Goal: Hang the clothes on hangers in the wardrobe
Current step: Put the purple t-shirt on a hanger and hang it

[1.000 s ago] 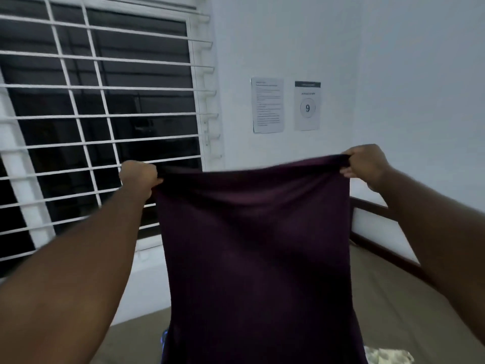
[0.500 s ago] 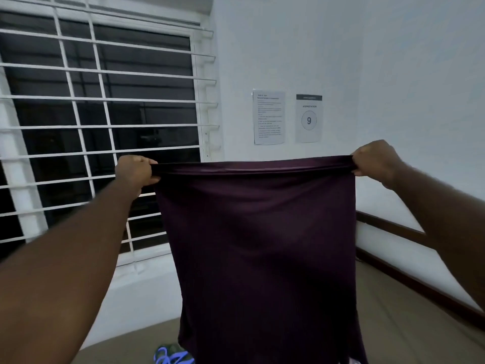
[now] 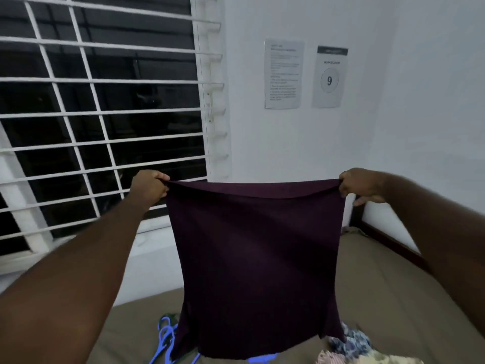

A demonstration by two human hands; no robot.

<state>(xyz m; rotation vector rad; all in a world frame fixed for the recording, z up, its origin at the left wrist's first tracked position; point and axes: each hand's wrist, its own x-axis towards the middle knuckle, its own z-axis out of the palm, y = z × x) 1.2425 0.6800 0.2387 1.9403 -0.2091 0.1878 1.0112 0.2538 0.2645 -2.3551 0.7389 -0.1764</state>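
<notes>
**Garment spread, not yet on a hanger**

The garment (image 3: 257,264) hangs stretched above the bed (image 3: 393,298), its top corners pinched by the left hand (image 3: 150,185) and right hand (image 3: 360,185). Hanging seems barely begun: blue hangers (image 3: 165,340) lie unused below, beside more clothes (image 3: 351,348). No wardrobe in view; nothing blocks the hands.

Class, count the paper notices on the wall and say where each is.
2. A sheet of text hangs right of the window; a sheet with a circled 9 is just right of it. The garment may hide more.
</notes>
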